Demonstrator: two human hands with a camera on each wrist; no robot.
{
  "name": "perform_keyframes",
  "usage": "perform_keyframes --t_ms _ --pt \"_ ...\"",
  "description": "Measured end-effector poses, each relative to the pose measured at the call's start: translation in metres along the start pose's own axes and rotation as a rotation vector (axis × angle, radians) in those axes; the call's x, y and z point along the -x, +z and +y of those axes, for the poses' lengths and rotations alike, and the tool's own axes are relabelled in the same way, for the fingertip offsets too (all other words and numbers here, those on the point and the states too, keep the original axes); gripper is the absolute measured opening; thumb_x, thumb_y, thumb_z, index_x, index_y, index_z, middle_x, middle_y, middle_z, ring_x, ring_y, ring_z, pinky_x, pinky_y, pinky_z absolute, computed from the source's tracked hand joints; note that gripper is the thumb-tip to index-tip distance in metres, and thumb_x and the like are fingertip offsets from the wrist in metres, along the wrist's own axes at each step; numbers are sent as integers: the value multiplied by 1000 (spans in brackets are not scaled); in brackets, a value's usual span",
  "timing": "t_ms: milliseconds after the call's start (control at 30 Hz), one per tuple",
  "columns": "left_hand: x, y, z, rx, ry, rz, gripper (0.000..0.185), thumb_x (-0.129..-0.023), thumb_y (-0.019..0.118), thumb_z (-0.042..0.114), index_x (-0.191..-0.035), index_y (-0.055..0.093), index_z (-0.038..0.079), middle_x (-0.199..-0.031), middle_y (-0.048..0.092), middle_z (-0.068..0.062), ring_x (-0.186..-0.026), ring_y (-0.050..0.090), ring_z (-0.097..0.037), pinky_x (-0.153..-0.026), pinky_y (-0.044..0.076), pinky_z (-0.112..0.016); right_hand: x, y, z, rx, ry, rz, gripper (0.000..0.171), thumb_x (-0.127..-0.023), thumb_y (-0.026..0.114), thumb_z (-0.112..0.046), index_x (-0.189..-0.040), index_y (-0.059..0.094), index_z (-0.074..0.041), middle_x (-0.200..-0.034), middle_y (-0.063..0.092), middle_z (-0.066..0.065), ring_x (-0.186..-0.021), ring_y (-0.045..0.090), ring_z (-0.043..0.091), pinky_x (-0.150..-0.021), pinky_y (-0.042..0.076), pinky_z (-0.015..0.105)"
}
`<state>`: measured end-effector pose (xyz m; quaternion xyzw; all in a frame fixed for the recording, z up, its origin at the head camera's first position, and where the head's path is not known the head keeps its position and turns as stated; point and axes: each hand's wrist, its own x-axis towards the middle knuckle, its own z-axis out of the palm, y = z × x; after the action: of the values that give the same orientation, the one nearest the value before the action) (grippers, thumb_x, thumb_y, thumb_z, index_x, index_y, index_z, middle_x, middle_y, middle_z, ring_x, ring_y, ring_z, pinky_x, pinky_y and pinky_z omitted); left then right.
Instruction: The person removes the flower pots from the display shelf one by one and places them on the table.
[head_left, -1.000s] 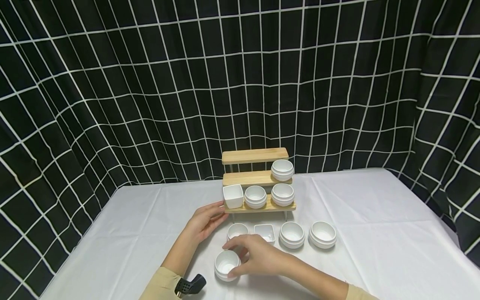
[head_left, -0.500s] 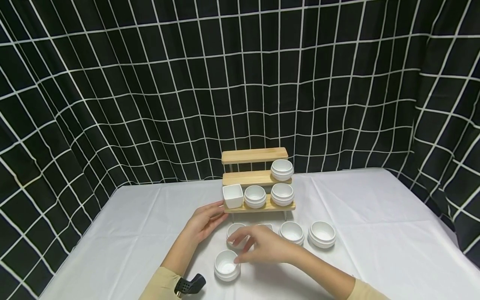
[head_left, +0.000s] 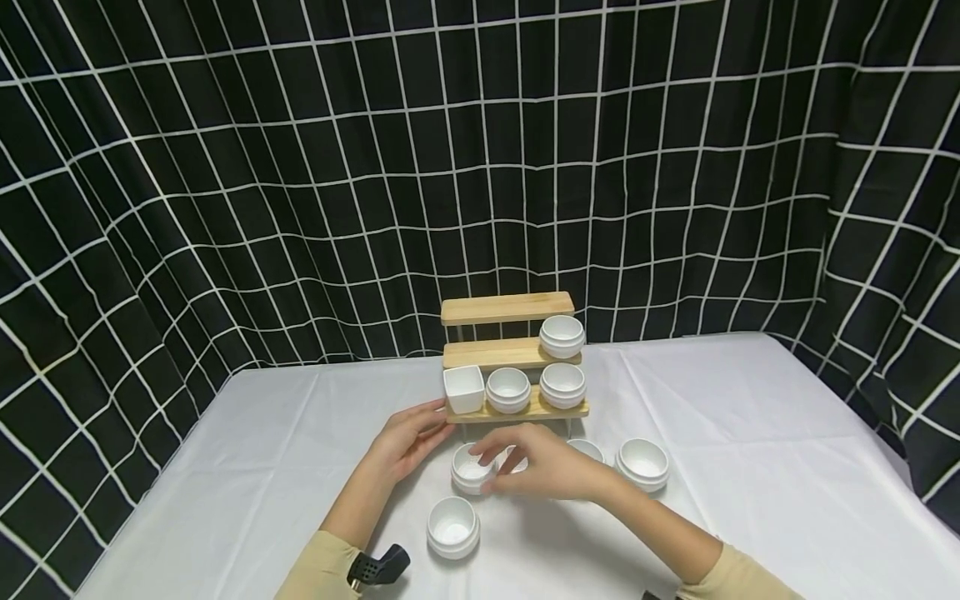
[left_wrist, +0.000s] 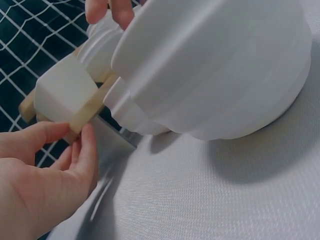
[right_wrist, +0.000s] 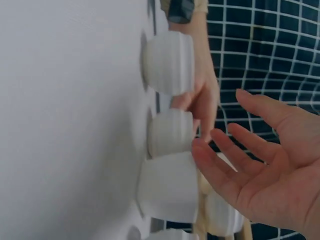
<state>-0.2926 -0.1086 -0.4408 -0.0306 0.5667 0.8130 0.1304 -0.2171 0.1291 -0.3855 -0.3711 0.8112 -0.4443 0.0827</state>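
My left hand (head_left: 408, 442) pinches the left end of the bottom shelf of a three-tier wooden stand (head_left: 506, 308); the left wrist view shows thumb and fingers on the wood (left_wrist: 92, 107). Over the row in front of the stand, my right hand (head_left: 551, 467) hovers with parted fingers and holds nothing. Beneath its fingertips is a white round bowl (head_left: 467, 482). Beside that bowl stands a square bowl (right_wrist: 167, 190), mostly hidden by the hand in the head view. Nearer me sits another round bowl (head_left: 453, 529), apart from both hands.
On the bottom shelf stand a square bowl (head_left: 464, 390) and two round bowls, the right one (head_left: 563, 387) below a round bowl (head_left: 562, 336) on the middle shelf. Further right on the white cloth (head_left: 750, 483) is a round bowl (head_left: 643, 463). A black gridded curtain (head_left: 495, 192) hangs behind.
My right hand has let go of the nearest round bowl and moved away from me and to the right, over the row. The left hand stays at the stand.
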Motion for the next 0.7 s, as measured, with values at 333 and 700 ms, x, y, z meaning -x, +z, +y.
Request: perform_keyframes --t_ms 333,700 --pt "-1 -1 -1 8 -16 6 48 -102 53 -11 -148 43 -19 -147 48 -38 -104 68 -19 -106 61 -29 4 -23 -5 -10 15 117 38 -94 79 -9 -126 68 9 -119 74 22 -102 74 30 -92 67 33" --pt "0 2 1 3 -18 4 48 -102 52 -11 -149 42 -19 -148 48 -38 -107 69 -20 -107 59 -30 9 -52 3 34 41 354 32 -93 78 -4 -122 70 8 -114 74 23 -95 74 30 -83 67 28"
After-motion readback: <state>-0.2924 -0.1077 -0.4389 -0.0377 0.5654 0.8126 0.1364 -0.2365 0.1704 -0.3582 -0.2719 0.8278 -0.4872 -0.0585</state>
